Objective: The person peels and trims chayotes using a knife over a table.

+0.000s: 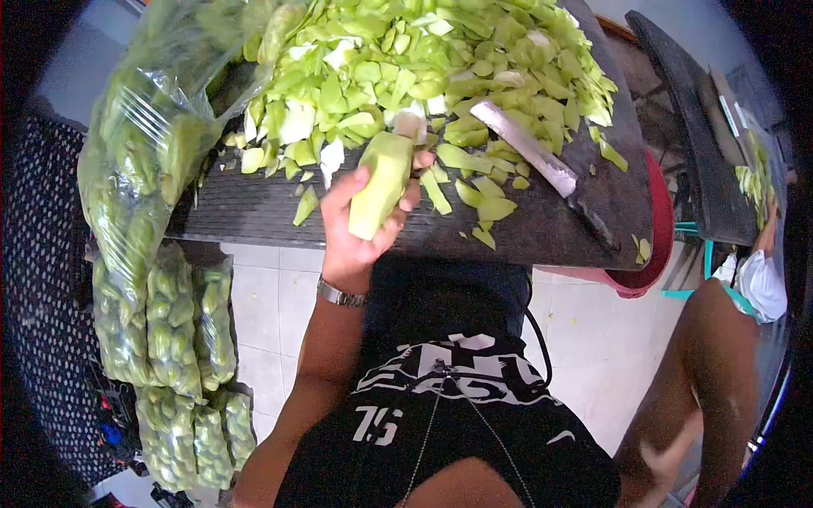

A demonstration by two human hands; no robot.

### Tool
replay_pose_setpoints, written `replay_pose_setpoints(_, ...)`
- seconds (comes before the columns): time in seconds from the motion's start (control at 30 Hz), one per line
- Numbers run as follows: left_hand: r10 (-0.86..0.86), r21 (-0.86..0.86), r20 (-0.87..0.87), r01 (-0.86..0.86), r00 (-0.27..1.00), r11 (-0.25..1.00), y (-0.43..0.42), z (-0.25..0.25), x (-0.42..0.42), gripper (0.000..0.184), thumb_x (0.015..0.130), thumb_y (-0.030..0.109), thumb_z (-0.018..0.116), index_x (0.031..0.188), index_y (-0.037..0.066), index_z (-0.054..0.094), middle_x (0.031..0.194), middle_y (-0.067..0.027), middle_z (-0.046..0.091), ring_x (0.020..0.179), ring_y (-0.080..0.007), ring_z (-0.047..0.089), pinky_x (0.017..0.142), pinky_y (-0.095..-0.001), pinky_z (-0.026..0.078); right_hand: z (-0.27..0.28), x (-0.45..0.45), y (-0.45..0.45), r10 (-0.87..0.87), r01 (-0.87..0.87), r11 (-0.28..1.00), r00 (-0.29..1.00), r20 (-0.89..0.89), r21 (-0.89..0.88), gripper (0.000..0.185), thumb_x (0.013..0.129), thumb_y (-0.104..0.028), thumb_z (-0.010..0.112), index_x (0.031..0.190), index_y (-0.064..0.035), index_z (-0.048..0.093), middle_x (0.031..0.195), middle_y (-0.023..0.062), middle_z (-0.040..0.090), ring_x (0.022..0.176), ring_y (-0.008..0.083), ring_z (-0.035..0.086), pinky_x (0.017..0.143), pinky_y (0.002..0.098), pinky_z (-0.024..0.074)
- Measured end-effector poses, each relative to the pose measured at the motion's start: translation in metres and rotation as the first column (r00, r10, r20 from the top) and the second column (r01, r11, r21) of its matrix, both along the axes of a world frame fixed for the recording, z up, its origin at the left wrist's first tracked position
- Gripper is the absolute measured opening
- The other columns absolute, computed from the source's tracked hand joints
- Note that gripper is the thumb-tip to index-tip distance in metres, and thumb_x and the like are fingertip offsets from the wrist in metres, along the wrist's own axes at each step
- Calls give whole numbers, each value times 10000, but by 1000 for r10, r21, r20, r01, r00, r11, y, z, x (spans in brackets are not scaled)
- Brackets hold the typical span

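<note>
The left hand gripped a peeled fruit;
it lay between thumb and curled fingers — over the table's near edge; a knife rested on the table's right side.

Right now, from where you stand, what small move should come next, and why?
I'd probably pick up the knife by its dark handle. The left hand grips a pale green fruit that looks peeled but whole, while the knife lies loose beside the cut pieces, its handle toward the near right corner.
</note>
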State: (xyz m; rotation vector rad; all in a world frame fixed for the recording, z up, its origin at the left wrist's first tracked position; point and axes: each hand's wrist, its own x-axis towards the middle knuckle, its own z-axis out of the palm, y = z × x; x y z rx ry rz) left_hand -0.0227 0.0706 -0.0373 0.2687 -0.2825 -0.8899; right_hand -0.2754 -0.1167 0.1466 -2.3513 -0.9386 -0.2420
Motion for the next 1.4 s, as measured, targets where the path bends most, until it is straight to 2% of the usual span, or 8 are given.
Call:
replay_pose_setpoints(0.17,-7,207,173,-30,985,978,1,0,-11,668,905,328,685,1389,-56,429,1123,-210,605,681,-202,611,423,-229,467,0,11,-61,-744,746,654,664,-70,127,233,838,-176,737,1054,-88,747,1036,141,729,957,308,705,863,411,538)
replay_pose_setpoints(0.3,58,363,244,-146,968,920,-7,1,-15,523,961,383,662,1284,0,512,1011,-157,642,614,-186,584,426,-223,426,-24,49,-81,-923,945,325,327,-202,43,243,834,-173,743,1063,-89,751,1047,145,734,970,313,709,881,414,539)
replay_pose_setpoints(0.43,-2,320,97,-30,995,947,-9,8,-13,481,1072,488,463,1291,64,517,968,-149,653,565,-158,530,418,-218,379,-68,79,-57,-949,911,297,315,18,-286,555,847,-443,768,1172,-2,677,1109,228,666,1061,430,642,903,469,515)
replay_pose_setpoints(0.53,-36,312,21,28,999,950,-17,11,-12,491,1086,511,401,1309,87,510,965,-147,654,549,-149,515,414,-218,377,-124,66,-96,-871,860,487,492,-12,-152,428,877,-189,756,1225,16,616,1087,241,638,1024,452,616,906,470,489)
replay_pose_setpoints(0.8,-207,-118,-234,183,950,976,-57,47,10,655,1051,615,372,1418,80,462,1155,-173,602,668,-117,510,433,-205,419,-135,77,-103,-894,900,432,419,-155,-58,293,1051,-203,517,1238,6,601,1039,244,660,947,428,645,846,482,503)
replay_pose_setpoints(0.9,-128,-77,-288,111,949,991,-65,59,12,710,1011,663,419,1419,85,475,1190,-154,610,683,-139,521,442,-204,421,-127,80,-102,-903,931,365,348,-253,-21,279,1086,-214,478,1237,-16,603,784,128,649,687,246,652,662,383,504)
replay_pose_setpoints(1.17,-29,186,-432,120,902,975,-84,59,30,409,1003,465,575,1087,66,612,909,-96,673,710,-203,581,569,-305,487,-107,100,-69,-357,880,240,472,-806,409,216,1001,-107,604,1160,-54,468,809,56,624,574,96,605,478,247,478)
replay_pose_setpoints(1.4,191,438,-367,-13,910,899,-116,63,44,357,970,400,625,1055,53,619,925,-78,673,835,-250,645,771,-382,567,-112,116,-40,-463,804,338,595,-657,489,284,923,20,602,1112,-43,399,847,123,667,708,147,697,571,304,549)
